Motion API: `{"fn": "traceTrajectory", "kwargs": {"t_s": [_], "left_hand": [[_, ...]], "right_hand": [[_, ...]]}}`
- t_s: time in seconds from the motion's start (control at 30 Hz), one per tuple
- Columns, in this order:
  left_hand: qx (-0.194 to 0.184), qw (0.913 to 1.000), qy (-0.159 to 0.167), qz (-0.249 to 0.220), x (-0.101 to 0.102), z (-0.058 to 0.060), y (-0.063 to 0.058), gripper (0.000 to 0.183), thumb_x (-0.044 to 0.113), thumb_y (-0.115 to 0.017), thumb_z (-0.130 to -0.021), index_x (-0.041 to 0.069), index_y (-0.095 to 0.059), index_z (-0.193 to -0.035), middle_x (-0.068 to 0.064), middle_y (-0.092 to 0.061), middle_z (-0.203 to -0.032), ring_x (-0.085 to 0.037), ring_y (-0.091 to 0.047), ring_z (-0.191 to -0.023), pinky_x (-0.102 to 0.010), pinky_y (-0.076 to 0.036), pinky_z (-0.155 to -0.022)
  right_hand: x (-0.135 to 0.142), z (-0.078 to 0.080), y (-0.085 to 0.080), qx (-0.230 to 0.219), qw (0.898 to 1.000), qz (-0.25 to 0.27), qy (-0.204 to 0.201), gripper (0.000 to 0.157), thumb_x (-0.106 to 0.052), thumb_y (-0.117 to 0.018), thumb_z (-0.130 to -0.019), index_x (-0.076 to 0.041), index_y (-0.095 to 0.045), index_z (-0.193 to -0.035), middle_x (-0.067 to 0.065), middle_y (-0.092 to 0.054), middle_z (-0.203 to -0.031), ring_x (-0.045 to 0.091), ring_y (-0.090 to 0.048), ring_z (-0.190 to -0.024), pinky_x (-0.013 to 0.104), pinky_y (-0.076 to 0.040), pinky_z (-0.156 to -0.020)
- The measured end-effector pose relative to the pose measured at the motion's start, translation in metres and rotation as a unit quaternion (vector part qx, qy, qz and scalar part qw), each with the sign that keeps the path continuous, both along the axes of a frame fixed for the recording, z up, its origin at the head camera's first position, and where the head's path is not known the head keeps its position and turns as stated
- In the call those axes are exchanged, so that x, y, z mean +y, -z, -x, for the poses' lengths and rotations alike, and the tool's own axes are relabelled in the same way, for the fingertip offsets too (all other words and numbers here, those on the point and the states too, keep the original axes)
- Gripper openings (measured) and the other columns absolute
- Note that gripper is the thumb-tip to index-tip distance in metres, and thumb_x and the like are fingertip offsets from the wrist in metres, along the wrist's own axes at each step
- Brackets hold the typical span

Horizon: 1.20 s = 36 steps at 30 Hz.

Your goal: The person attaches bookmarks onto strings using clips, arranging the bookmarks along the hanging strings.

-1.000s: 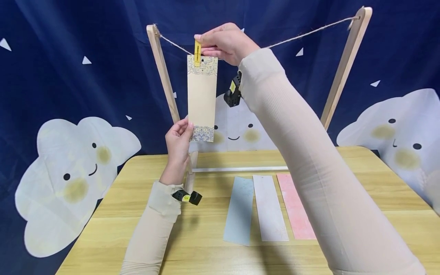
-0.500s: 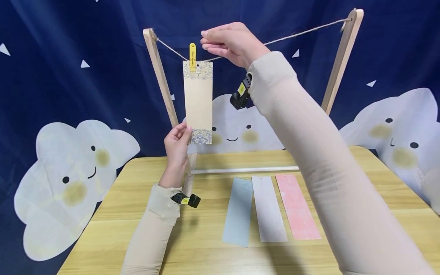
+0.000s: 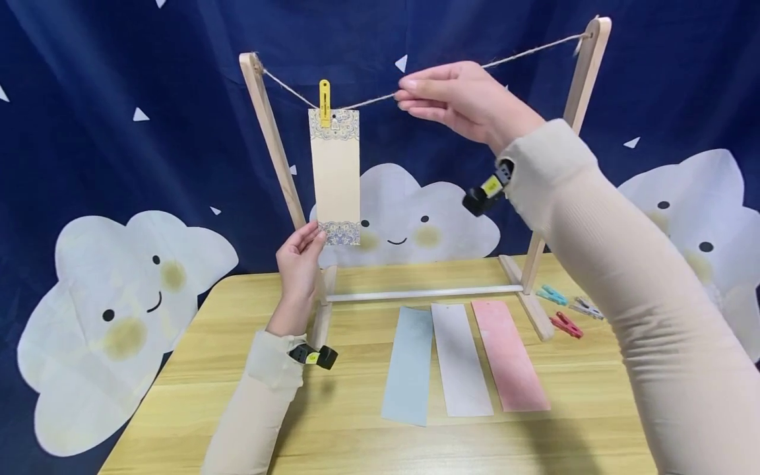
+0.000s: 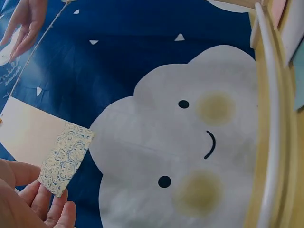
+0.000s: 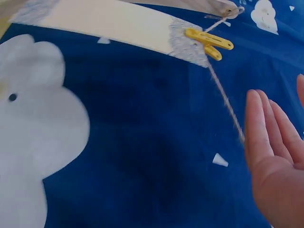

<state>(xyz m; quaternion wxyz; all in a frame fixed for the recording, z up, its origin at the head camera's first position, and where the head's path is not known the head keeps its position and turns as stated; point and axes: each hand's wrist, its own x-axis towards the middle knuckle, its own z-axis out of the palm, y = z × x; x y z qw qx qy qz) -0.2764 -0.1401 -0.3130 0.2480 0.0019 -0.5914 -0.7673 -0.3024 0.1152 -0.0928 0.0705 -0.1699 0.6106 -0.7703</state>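
Observation:
A cream bookmark point(image 3: 336, 178) with blue lace-like patterned ends hangs upright from a twine line point(image 3: 371, 101). A yellow clothespin point(image 3: 324, 103) clips its top edge to the twine, left of the punched hole. At the bookmark's lower left corner, my left hand point(image 3: 297, 264) pinches it, thumb in front and fingers behind, as the left wrist view also shows. My right hand point(image 3: 460, 99) is raised beside the twine, right of the clothespin. Its fingers are straight and hold nothing; the right wrist view shows the thumb apart from the fingers.
Wooden posts point(image 3: 273, 142) carry the twine, joined low down by a white rod point(image 3: 424, 293). On the table lie a blue bookmark point(image 3: 407, 366), a white one point(image 3: 462, 359) and a pink one point(image 3: 510, 356). Teal point(image 3: 552, 295), grey point(image 3: 586, 307) and red point(image 3: 567, 324) clothespins lie by the right foot.
My right hand has let go of the yellow clothespin and moved away to the right. The clothespin stays on the twine and bookmark. My left hand stays at the lower corner.

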Motion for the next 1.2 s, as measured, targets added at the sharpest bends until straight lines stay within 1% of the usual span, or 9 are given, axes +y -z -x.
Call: {"fn": "traceTrajectory", "kwargs": {"t_s": [0.07,0.17,0.27,0.37,0.47,0.67,0.83,1.0,1.2], "left_hand": [[-0.005,0.9998,-0.003,0.016,-0.004,-0.001,0.003,0.031,-0.003,-0.065,-0.084,-0.005,-0.063,-0.115,0.007,-0.068,-0.089,-0.005,-0.061,-0.089,-0.019,-0.049,-0.084],[-0.016,0.9992,-0.004,0.036,-0.009,-0.004,0.007,0.033,-0.001,-0.065,-0.086,-0.003,-0.062,-0.119,-0.004,-0.067,-0.104,-0.007,-0.06,-0.094,-0.019,-0.048,-0.087],[-0.024,0.9985,-0.001,0.049,-0.014,-0.006,0.011,0.036,0.0,-0.063,-0.087,-0.003,-0.06,-0.122,-0.016,-0.062,-0.119,-0.012,-0.059,-0.102,-0.018,-0.047,-0.089],[-0.029,0.9981,0.006,0.054,-0.017,-0.008,0.016,0.037,-0.001,-0.062,-0.088,-0.002,-0.058,-0.124,-0.019,-0.059,-0.125,-0.018,-0.057,-0.11,-0.017,-0.046,-0.089],[-0.028,0.9984,0.012,0.048,-0.019,-0.009,0.02,0.037,-0.003,-0.061,-0.088,-0.003,-0.057,-0.125,-0.02,-0.058,-0.126,-0.021,-0.056,-0.113,-0.017,-0.046,-0.089],[-0.02,0.9986,0.012,0.048,-0.02,-0.012,0.026,0.036,-0.001,-0.062,-0.088,-0.003,-0.059,-0.123,-0.018,-0.059,-0.125,-0.008,-0.06,-0.102,-0.016,-0.047,-0.086],[-0.019,0.9982,0.027,0.051,-0.018,-0.019,0.032,0.035,-0.003,-0.063,-0.087,-0.005,-0.059,-0.122,-0.014,-0.063,-0.121,-0.006,-0.061,-0.095,-0.016,-0.049,-0.084],[-0.053,0.9946,0.058,0.068,-0.011,-0.03,0.041,0.036,-0.002,-0.064,-0.086,-0.004,-0.059,-0.122,-0.014,-0.062,-0.121,-0.009,-0.063,-0.097,-0.017,-0.049,-0.085],[-0.085,0.9884,0.111,0.06,0.002,-0.042,0.055,0.039,-0.005,-0.063,-0.085,-0.006,-0.056,-0.123,-0.018,-0.059,-0.125,-0.006,-0.064,-0.091,-0.02,-0.05,-0.085]], "right_hand": [[0.01,-0.004,0.008,0.013,1.0,0.002,-0.004,0.023,0.0,-0.07,-0.08,0.005,-0.067,-0.102,0.015,-0.069,-0.095,0.022,-0.068,-0.086,0.025,-0.054,-0.077],[0.026,-0.01,0.023,0.029,0.999,0.0,-0.016,0.024,-0.001,-0.071,-0.08,0.006,-0.066,-0.103,0.015,-0.07,-0.096,0.022,-0.068,-0.088,0.025,-0.053,-0.078],[0.041,-0.015,0.041,0.038,0.999,-0.006,-0.028,0.022,-0.003,-0.07,-0.081,0.005,-0.067,-0.101,0.014,-0.07,-0.097,0.021,-0.068,-0.089,0.025,-0.053,-0.079],[0.058,-0.02,0.062,0.037,0.999,-0.005,-0.039,0.017,-0.001,-0.067,-0.084,0.003,-0.068,-0.1,0.013,-0.07,-0.097,0.019,-0.068,-0.089,0.024,-0.054,-0.078],[0.076,-0.025,0.084,0.031,0.998,0.0,-0.053,0.015,0.001,-0.063,-0.087,0.001,-0.069,-0.1,0.013,-0.07,-0.098,0.018,-0.068,-0.09,0.024,-0.054,-0.079],[0.112,-0.035,0.128,0.018,0.996,0.029,-0.086,0.019,0.005,-0.055,-0.091,0.001,-0.068,-0.104,0.013,-0.069,-0.103,0.019,-0.067,-0.097,0.026,-0.053,-0.083],[0.14,-0.044,0.162,0.019,0.994,0.04,-0.103,0.024,0.009,-0.049,-0.092,0.003,-0.067,-0.107,0.014,-0.069,-0.106,0.02,-0.066,-0.1,0.028,-0.052,-0.084],[0.163,-0.052,0.19,0.023,0.995,0.007,-0.095,0.027,0.01,-0.046,-0.093,0.001,-0.066,-0.109,0.013,-0.069,-0.107,0.018,-0.066,-0.099,0.027,-0.051,-0.085],[0.189,-0.065,0.222,0.019,0.997,-0.028,-0.063,0.032,0.012,-0.043,-0.094,-0.003,-0.067,-0.108,0.007,-0.069,-0.108,0.014,-0.066,-0.099,0.025,-0.051,-0.084]]}}
